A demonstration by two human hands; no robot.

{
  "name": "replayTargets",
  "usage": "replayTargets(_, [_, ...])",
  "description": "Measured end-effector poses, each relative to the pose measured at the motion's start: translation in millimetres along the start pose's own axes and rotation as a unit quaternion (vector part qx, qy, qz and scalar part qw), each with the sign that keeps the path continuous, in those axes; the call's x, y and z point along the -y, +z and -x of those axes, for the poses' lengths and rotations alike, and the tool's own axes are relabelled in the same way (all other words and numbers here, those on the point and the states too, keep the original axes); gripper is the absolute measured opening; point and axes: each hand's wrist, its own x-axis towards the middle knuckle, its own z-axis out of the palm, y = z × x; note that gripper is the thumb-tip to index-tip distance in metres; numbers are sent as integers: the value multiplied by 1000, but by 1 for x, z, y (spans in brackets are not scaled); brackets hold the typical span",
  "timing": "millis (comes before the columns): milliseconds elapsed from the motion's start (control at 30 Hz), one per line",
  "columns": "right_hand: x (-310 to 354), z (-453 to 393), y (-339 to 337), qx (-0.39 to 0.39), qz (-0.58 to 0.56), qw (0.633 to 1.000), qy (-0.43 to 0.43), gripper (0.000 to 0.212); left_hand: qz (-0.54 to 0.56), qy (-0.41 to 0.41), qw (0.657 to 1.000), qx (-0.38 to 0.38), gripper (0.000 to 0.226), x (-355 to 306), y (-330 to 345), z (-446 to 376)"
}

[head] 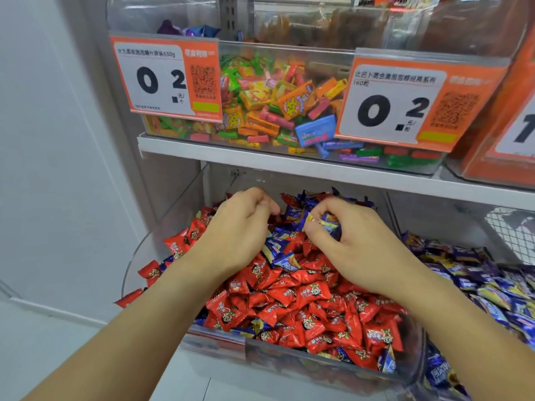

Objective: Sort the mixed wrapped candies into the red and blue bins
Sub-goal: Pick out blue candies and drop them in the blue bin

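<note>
A clear bin (333, 364) on the lower shelf holds a heap of red wrapped candies (304, 299) with several blue wrapped candies (278, 250) mixed in, mostly toward the back. My right hand (356, 244) is over the back of the heap and pinches blue wrapped candies (324, 222) between thumb and fingers. My left hand (240, 227) hovers over the left back of the heap with its fingers curled; I cannot tell whether it holds anything. To the right, a second bin holds only blue wrapped candies (486, 282).
The white shelf board (289, 163) hangs just above the hands. On it stands a clear bin of mixed gum packs (275, 105) with two orange price tags (168, 79). A white wall lies to the left, a wire basket (512, 230) at far right.
</note>
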Motion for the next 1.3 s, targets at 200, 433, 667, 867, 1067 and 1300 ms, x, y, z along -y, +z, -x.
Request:
replayTargets(200, [-2,-2,13,113,37,992,-50,28,-251,11,961,112,69,11,-16,-4])
replayTargets(433, [-5,-3,15,189,51,978,-72,48,-309,-14,937,162,61,17,-19,-6])
replayTargets(667, [-4,-1,18,140,4,987,-74,13,-219,42,972,79,42,22,-19,-4])
replayTargets(867, [-2,-3,9,33,-68,997,-22,6,-90,16,996,13,35,29,-27,-3])
replayTargets(1067, [13,-9,6,-22,-334,931,147,10,75,7,997,37,37,16,-30,6])
replayTargets(1300, [27,7,-4,-5,-564,795,224,15,69,61,993,76,30,-9,0,18])
